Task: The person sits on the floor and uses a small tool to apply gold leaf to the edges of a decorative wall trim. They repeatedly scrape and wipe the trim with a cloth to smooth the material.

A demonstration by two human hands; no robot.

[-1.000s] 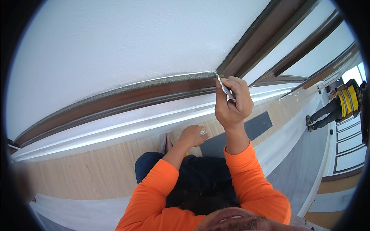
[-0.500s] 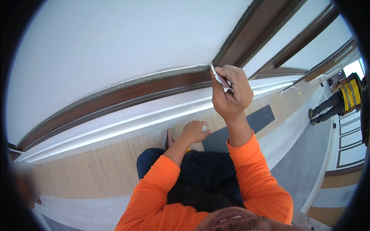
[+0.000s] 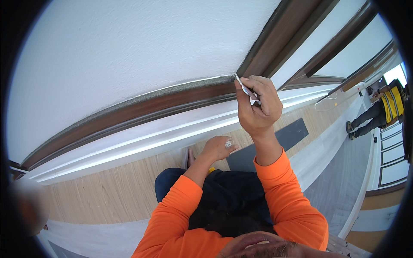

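My right hand (image 3: 263, 107) is raised and closed on a folded piece of paper (image 3: 248, 92), white with a brownish face, which may be sandpaper. Its upper tip touches the inner corner of the dark brown window frame (image 3: 172, 102), where the frame meets the white panel (image 3: 142, 47). A rough grey strip runs along that joint. Lower and to the left, my left hand (image 3: 214, 148) hangs above the floor near my knees. Its fingers curl around a small whitish wad (image 3: 228, 145), too small to make out.
A dark grey flat board (image 3: 279, 139) lies on the wood-look floor (image 3: 103, 189). Below the frame runs a white ledge (image 3: 129, 148). Pale sheeting (image 3: 322, 159) covers floor at right. A person in a yellow vest (image 3: 391, 105) stands far right; another person (image 3: 30, 206) is at the left edge.
My right hand and the folded paper stay at the corner, the tip shifted very slightly down. My left hand has hardly moved, and the view has shifted a little.
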